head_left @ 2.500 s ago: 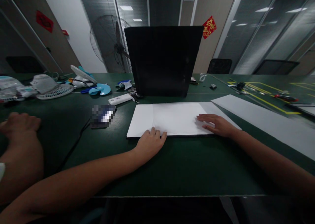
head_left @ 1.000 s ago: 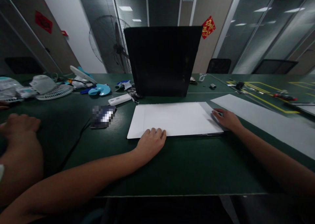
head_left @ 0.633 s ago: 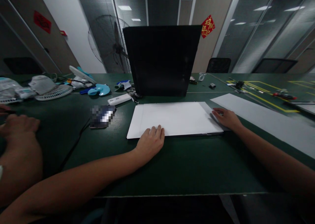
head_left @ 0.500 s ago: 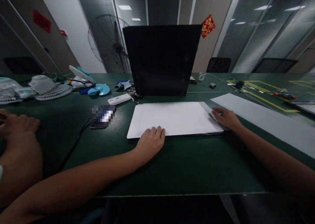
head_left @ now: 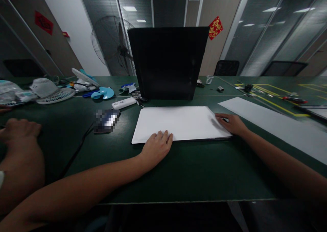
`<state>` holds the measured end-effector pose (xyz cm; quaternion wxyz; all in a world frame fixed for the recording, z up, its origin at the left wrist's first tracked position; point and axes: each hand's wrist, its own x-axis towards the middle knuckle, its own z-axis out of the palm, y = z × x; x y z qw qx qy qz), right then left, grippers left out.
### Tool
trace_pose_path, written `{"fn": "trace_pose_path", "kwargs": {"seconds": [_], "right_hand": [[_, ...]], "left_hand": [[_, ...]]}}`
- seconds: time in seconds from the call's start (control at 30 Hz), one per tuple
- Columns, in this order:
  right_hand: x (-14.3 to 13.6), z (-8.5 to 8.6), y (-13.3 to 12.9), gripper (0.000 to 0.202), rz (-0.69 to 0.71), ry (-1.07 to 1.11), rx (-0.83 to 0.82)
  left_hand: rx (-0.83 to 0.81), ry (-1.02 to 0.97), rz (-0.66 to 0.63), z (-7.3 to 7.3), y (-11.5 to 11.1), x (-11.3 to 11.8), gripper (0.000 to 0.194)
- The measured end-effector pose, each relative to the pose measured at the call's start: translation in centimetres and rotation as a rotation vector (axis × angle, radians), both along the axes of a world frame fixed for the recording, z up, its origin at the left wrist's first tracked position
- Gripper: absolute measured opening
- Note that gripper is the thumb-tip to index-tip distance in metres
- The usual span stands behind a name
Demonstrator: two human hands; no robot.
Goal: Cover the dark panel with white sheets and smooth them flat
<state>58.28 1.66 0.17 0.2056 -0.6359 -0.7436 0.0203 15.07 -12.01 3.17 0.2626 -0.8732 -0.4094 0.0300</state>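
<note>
A white sheet (head_left: pixel 178 123) lies flat before me, with a thin dark edge showing beneath its near side. My left hand (head_left: pixel 157 145) rests on the sheet's near edge, fingers stretched out and holding nothing. At the sheet's right edge is my right hand (head_left: pixel 231 123), its fingers extended over the border and the thumb apart from them. A faint shadow or crease runs along that border beside the fingertips. Behind the sheet stands a large black panel (head_left: pixel 168 63), upright and leaning slightly back; whether it joins the dark base is hidden.
A long white strip (head_left: pixel 276 130) lies to the right on the green table (head_left: pixel 184 177). A blurred-out device (head_left: pixel 106 120), a white stick-shaped gadget (head_left: pixel 124 103) and fan parts (head_left: pixel 56 94) are on the left. Another person's hand (head_left: pixel 21 130) rests at far left.
My right hand has slid a little left onto the sheet's right border, which looks flatter now. My left hand has barely shifted. The other person's far hand has moved away leftward.
</note>
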Motion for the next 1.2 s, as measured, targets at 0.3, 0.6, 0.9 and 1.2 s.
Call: {"fn": "trace_pose_path", "kwargs": {"seconds": [0.3,0.6,0.9,1.2], "right_hand": [[-0.2,0.7,-0.1,0.053,0.129,-0.067,0.014],[9.6,0.6,1.1,0.069,-0.395,-0.260,0.052],[13.0,0.1,2.4,0.076,-0.608,-0.107,-0.293],[10.4,1.3,0.9,0.043,-0.583,-0.162,-0.131]], "left_hand": [[-0.025,-0.019,0.017,0.1,-0.1,0.1,0.044],[-0.050,-0.031,0.022,0.2,-0.1,0.0,0.045],[-0.042,-0.017,0.021,0.1,-0.1,0.0,0.042],[-0.058,-0.016,0.022,0.1,0.0,0.0,0.044]]}}
